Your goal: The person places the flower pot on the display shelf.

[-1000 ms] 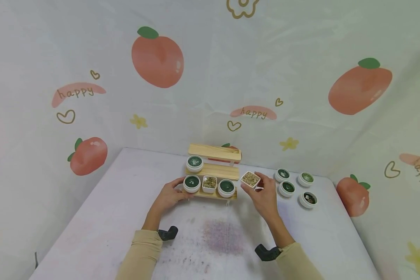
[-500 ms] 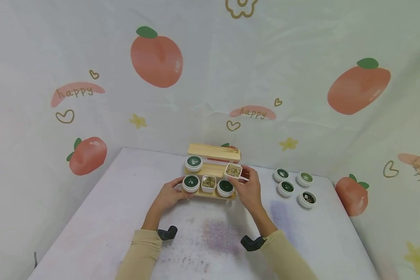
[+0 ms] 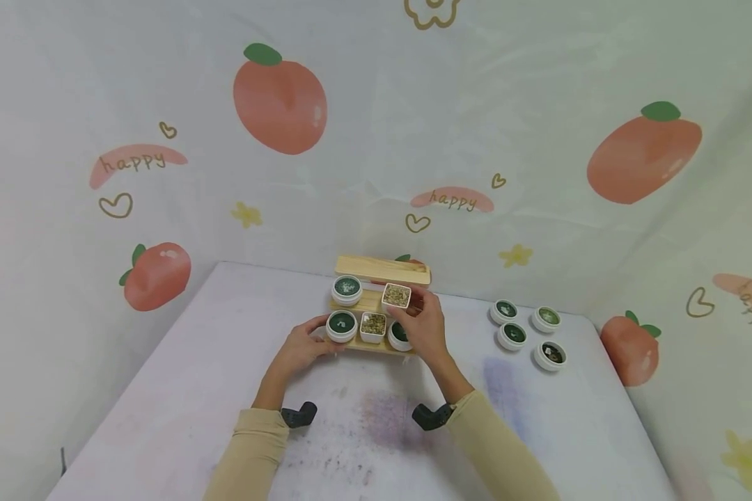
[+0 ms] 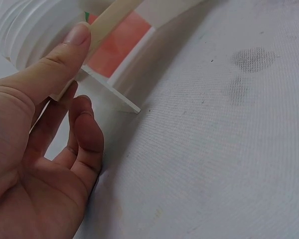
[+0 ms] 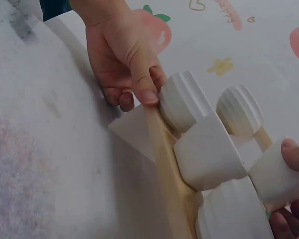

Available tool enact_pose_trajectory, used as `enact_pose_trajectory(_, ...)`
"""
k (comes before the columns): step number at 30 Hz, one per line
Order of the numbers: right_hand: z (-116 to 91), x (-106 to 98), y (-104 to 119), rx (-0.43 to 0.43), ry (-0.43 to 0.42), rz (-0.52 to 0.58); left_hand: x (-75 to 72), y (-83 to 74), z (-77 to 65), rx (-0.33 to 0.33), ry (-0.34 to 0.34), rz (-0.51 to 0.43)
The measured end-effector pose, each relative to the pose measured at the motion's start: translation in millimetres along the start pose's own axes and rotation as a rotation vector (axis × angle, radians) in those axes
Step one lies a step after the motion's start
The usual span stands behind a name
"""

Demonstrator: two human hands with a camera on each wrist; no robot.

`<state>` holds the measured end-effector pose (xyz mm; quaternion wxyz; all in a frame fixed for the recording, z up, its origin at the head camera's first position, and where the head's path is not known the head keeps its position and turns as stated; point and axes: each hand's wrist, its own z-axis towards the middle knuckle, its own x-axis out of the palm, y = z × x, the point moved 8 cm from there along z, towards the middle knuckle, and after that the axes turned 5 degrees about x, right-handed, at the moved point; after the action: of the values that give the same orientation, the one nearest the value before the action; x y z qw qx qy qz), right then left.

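A three-tier wooden display stand (image 3: 382,270) with clear supports stands at the back middle of the table. My left hand (image 3: 297,348) grips the left end of its bottom board, thumb (image 4: 60,57) on the front edge and fingers below. On that board sit a white ribbed round pot (image 3: 341,325), a small square pot (image 3: 372,328) and another round pot (image 3: 399,336), partly hidden by my right hand (image 3: 427,328). That hand holds a second square pot (image 3: 397,296), filled with pale crumbly bits, at the middle board, right of a round pot (image 3: 347,289). Whether it touches the board is unclear.
Several white round pots with dark green contents, one of them here (image 3: 512,337), stand on the table to the right. A printed cloth backdrop (image 3: 457,243) rises right behind the stand. Black wrist mounts (image 3: 431,417) stick out from both forearms.
My right hand has carried the square pot leftward from beside the stand to the middle board. My left hand has kept its grip on the bottom board.
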<state>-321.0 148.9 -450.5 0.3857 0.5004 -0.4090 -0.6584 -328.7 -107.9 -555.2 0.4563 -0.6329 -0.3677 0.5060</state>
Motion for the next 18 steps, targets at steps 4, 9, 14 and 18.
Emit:
enact_pose_trajectory(4, 4, 7, 6, -0.014, 0.028, -0.019, 0.3, 0.5, -0.3, -0.01, 0.008, -0.01)
enact_pose_trajectory(9, 8, 15, 12, -0.024, 0.064, -0.08, 0.4, -0.7, 0.1, -0.017, 0.005, -0.008)
enact_pose_trajectory(14, 10, 21, 16, -0.01, 0.095, -0.126, 0.5, -0.2, 0.1, -0.018, 0.009, 0.004)
enact_pose_trajectory(18, 11, 22, 16, 0.004, 0.096, -0.144, 1.6, -0.1, -0.7, -0.017, 0.011, 0.004)
